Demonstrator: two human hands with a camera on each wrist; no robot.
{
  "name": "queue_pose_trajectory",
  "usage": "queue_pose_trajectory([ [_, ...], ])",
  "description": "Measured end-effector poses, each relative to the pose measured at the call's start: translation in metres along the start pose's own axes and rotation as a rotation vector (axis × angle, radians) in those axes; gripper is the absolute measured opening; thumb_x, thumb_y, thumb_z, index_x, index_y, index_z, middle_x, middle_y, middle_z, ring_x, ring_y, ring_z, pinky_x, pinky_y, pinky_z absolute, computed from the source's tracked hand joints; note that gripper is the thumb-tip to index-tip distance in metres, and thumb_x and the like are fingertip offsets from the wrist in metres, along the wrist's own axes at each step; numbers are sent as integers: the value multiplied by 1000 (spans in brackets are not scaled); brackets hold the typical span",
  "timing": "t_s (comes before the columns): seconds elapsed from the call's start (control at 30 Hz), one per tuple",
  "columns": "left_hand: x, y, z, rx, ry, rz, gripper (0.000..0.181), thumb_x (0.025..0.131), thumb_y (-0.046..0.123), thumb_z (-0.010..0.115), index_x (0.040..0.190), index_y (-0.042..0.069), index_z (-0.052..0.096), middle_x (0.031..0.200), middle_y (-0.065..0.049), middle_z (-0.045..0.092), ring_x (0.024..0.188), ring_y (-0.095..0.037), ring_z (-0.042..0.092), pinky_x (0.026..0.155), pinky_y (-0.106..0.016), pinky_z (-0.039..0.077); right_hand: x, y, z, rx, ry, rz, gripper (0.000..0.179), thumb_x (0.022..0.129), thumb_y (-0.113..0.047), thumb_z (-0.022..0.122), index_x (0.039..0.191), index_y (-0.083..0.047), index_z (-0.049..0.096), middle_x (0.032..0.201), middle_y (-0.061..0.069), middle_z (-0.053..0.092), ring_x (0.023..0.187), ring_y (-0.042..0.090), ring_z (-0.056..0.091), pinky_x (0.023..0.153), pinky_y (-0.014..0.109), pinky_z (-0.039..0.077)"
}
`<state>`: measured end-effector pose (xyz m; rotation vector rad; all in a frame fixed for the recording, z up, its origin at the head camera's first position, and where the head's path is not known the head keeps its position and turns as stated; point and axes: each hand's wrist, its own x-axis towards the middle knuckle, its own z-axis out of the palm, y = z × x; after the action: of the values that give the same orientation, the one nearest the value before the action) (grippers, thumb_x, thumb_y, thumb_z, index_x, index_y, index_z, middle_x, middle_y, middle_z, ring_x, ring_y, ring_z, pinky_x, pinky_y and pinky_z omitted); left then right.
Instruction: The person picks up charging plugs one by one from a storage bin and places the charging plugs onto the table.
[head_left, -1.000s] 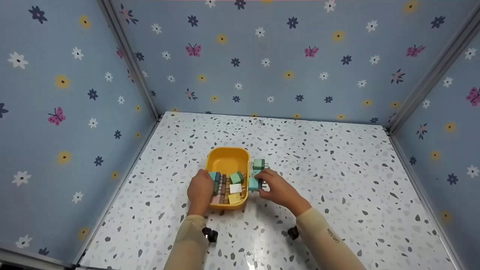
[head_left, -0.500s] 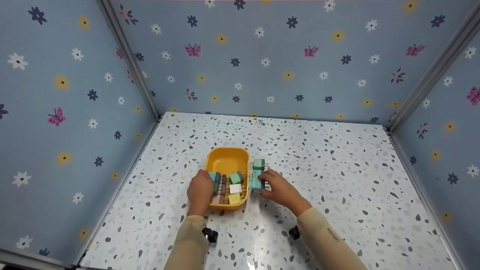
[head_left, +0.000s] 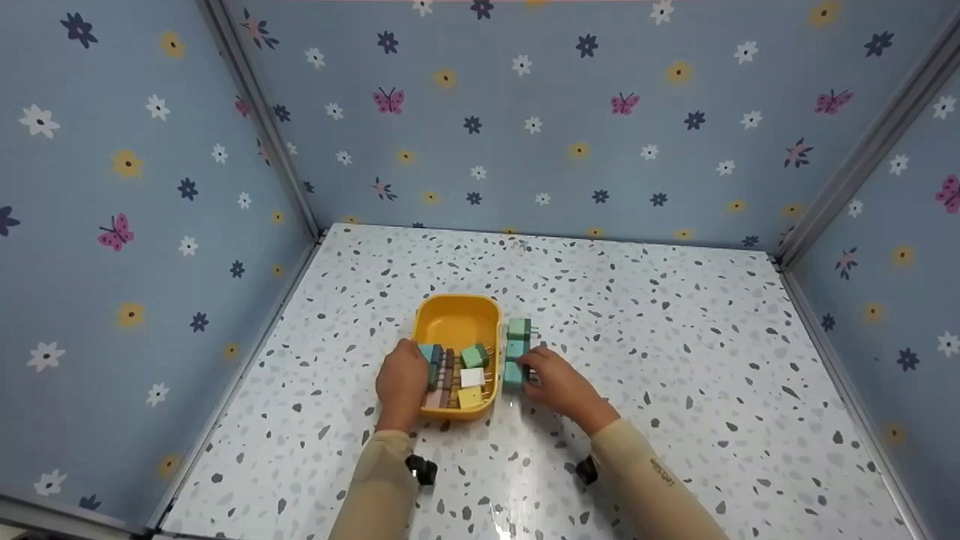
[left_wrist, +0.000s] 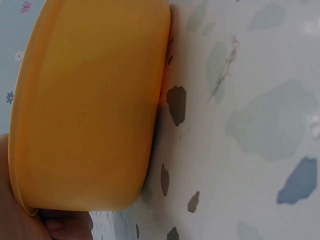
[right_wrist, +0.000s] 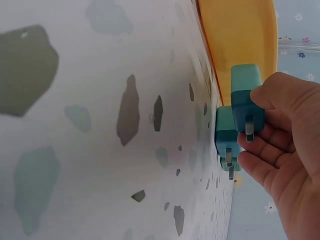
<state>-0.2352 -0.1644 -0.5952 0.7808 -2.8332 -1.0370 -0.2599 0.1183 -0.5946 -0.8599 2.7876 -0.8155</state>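
Note:
My left hand (head_left: 403, 379) grips the left wall of a yellow plastic bin (head_left: 456, 330), with fingers under its rim in the left wrist view. Beside the bin's right wall, my right hand (head_left: 559, 381) pinches a teal charger plug (right_wrist: 246, 77) between thumb and fingers, its metal prongs facing the wrist. That plug is the nearest of a short row; beyond it are another teal plug (head_left: 516, 349) and a light green plug (head_left: 518, 328). Inside the bin lie a green plug (head_left: 473, 356), a white plug (head_left: 472, 378), a yellow plug (head_left: 470, 397) and several others.
The speckled white tabletop (head_left: 660, 337) spreads around the bin. Flower-patterned panels (head_left: 525, 112) stand at the back and both sides, joined by metal corner posts (head_left: 262, 120). The far half of the bin shows bare floor.
My right hand has drawn the teal plug slightly toward me along the bin's side, showing more of the middle plug. My left hand and the bin have stayed put.

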Motion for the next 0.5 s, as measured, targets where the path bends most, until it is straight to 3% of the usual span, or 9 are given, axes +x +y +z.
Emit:
queue_pose_trajectory([
  [0.5,0,3,-2,9,-9,-10,42,112,35,28,119,8,59,103,-11,69,87,-25,64,78,-43,50,2,1,8,29,-23,54,44,90,-14,77,133,-9,65,124,5,65,114,20,64,100,38,52],
])
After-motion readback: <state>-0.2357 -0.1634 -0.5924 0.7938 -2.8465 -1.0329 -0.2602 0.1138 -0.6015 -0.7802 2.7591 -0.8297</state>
